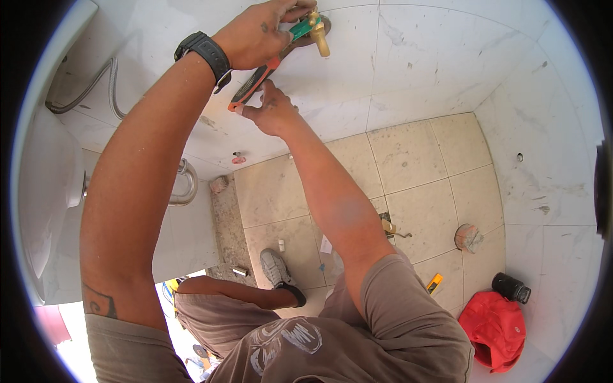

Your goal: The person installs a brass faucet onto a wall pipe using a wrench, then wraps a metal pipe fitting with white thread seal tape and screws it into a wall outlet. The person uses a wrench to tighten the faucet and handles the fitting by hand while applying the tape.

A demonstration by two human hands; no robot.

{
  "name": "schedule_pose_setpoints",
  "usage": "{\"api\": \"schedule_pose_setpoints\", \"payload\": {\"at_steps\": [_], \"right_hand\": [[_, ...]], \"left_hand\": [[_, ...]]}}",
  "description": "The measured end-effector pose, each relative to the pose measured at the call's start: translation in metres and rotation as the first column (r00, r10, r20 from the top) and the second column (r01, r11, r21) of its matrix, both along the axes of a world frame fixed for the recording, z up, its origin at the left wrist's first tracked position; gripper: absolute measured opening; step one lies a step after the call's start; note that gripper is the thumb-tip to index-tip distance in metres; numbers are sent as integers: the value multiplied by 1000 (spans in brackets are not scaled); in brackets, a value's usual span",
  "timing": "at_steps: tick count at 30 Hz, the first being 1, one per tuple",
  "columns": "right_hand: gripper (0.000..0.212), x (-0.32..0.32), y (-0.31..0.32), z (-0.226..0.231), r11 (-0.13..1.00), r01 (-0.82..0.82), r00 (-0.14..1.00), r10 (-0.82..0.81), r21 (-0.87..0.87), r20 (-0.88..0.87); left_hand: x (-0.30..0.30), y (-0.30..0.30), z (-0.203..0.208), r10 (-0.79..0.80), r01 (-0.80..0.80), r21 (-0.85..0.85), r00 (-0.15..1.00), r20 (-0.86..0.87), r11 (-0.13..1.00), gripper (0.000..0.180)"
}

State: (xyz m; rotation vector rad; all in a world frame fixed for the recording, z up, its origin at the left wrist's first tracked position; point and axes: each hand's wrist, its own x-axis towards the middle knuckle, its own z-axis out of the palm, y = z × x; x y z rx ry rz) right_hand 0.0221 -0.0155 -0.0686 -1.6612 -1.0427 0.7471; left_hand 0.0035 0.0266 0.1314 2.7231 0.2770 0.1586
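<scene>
At the top, a brass valve [320,39] stands out from the tiled wall, with a green lever-like piece [302,27] slanting down from it. My left hand [262,32] is closed at the valve, its thumb against the green piece; some fingertips are hidden. Below it, my right hand [274,110] holds the lower end of a wrench [257,83] with an orange and black handle. The tool's upper end reaches the base of the valve, where its jaws are partly hidden.
A white basin [48,172] with a metal drain pipe [190,185] is at left, below a braided hose [89,89]. On the tiled floor lie a yellow cutter [435,283], a red cap [488,325], a black cylinder [511,288] and a capped pipe stub [468,238].
</scene>
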Motion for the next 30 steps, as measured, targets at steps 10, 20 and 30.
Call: {"api": "schedule_pose_setpoints", "payload": {"at_steps": [10,20,30], "right_hand": [[46,7,8,13,935,354,935,-354,9,-7],[23,93,-48,-67,891,442,819,-448,104,358],[30,36,-61,-62,986,-114,993,110,122,33]], "left_hand": [[-8,3,-40,96,-50,-206,970,222,977,71],[-38,-21,-100,335,-263,-431,937,98,863,76],[-63,-33,-168,747,-515,-716,664,14,471,68]]}}
